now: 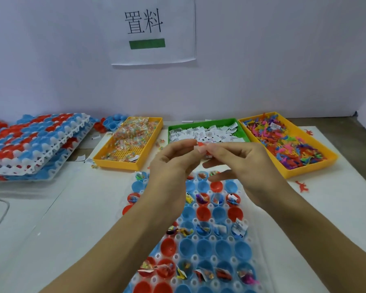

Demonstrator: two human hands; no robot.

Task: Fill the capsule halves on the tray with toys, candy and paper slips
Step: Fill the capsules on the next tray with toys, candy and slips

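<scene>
A white tray (163, 253) of blue and red capsule halves lies in front of me; some halves hold toys, candy and slips, others are empty. Both hands hover above its far end. My left hand (173, 163) and my right hand (239, 163) together pinch a small red and white piece (200, 145) between their fingertips; I cannot tell what it is. Behind them stand a yellow bin of wrapped candy (129, 142), a green bin of paper slips (205, 132) and a yellow bin of small colourful toys (287, 142).
Stacked white trays of red and blue capsule halves (34, 142) sit at the far left. Loose capsule halves (110, 123) lie behind the candy bin. A red toy (302, 186) lies on the paper right of the tray. A wall with a paper sign (152, 30) closes the back.
</scene>
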